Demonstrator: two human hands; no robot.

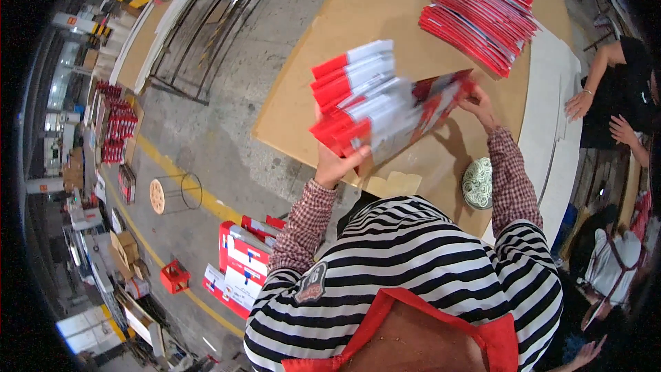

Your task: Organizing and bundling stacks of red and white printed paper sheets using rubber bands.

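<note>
My left hand (pixel 339 164) is closed round the near end of a fanned stack of flat red-and-white cartons (pixel 354 83), held above the brown table. At its right, my right hand (pixel 477 105) pinches the outer corner of one darker red printed carton (pixel 437 100). That carton's left part meets the stack and is smeared by motion. Under my right forearm lies a heap of pale green loops (pixel 477 184), perhaps bands or cord, in a rounded container. A tall pile of similar red-and-white cartons (pixel 478 17) rests at the table's far right.
White board sheets (pixel 551 103) run along the right side of the brown table (pixel 296 89). Beyond them, a person in black (pixel 623 96) has both hands near the edge. More cartons (pixel 241 262) stand low on my left. A wire basket (pixel 175 194) sits on the floor.
</note>
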